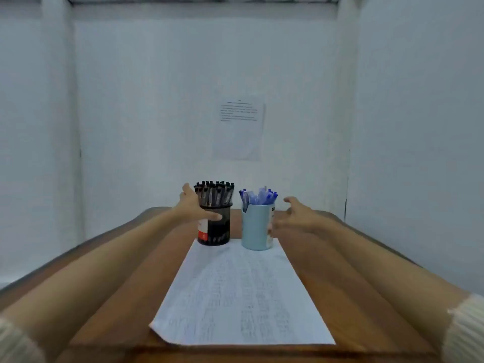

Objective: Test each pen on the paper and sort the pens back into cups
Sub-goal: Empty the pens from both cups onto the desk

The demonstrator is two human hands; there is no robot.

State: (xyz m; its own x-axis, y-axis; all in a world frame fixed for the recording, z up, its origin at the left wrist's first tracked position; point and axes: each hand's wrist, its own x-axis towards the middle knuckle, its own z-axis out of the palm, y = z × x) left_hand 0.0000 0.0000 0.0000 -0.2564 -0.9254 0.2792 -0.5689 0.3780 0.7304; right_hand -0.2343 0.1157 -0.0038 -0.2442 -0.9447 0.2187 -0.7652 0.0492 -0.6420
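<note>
Left fingers round black cup, right fingers beside blue cup

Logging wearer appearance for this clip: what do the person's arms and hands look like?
The left hand and right hand are bare, with no gloves or watch showing. The forearms are uncovered. Cream ribbed knit sleeves, the left sleeve and right sleeve, show at the frame's bottom corners.

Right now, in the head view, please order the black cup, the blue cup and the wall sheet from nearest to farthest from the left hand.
1. black cup, held by the left hand.
2. blue cup, beside it on the right.
3. wall sheet, far behind both cups.
</note>
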